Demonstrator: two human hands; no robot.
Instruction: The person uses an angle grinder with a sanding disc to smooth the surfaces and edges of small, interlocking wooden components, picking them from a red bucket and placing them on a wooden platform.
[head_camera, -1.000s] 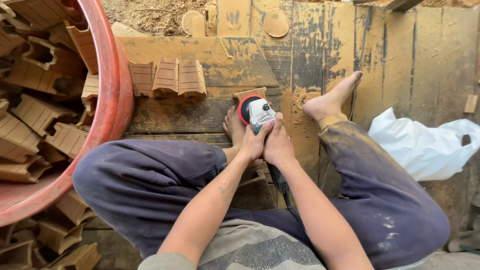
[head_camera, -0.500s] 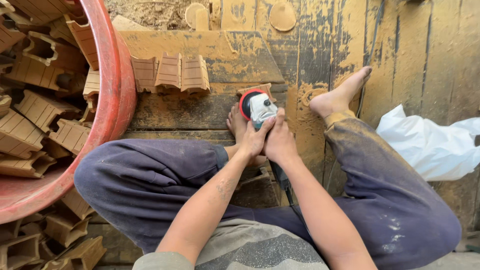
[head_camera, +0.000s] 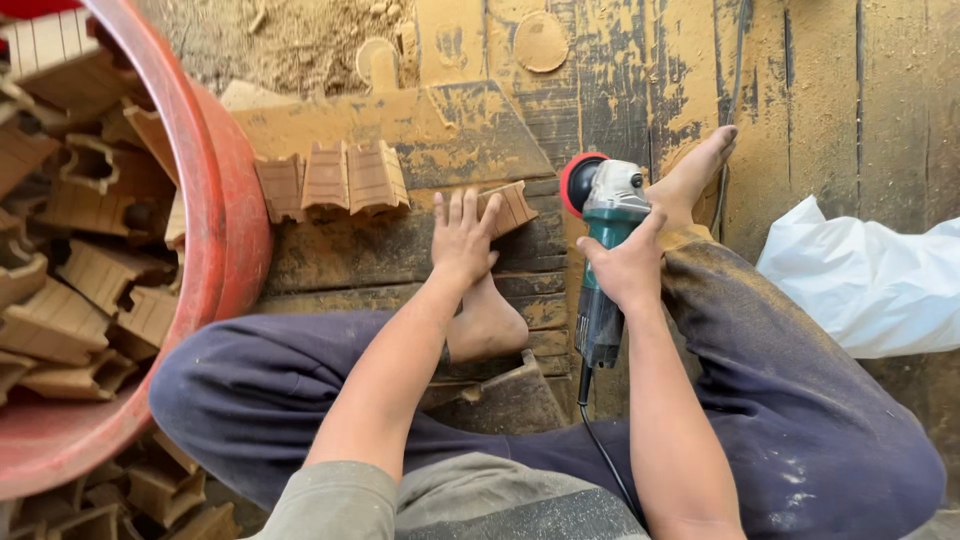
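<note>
Rough, dust-caked wooden boards (head_camera: 400, 250) lie under everything, streaked yellow with sawdust. The left hand (head_camera: 462, 240), fingers spread flat, presses on a small ridged wooden block (head_camera: 508, 207) lying on the boards just left of the grinder's head. The right hand (head_camera: 628, 268) is wrapped round the body of a teal-and-grey angle grinder (head_camera: 604, 235), whose red guard points away from the person; its black cord (head_camera: 600, 450) trails back between the legs. A row of three similar ridged blocks (head_camera: 330, 180) sits close by to the left, touching one another. Beyond them a big red plastic tub (head_camera: 225, 250) holds a heap of carved blocks. A white plastic bag (head_camera: 870, 280) lies to the right, beyond the dusty blue trouser leg.
</note>
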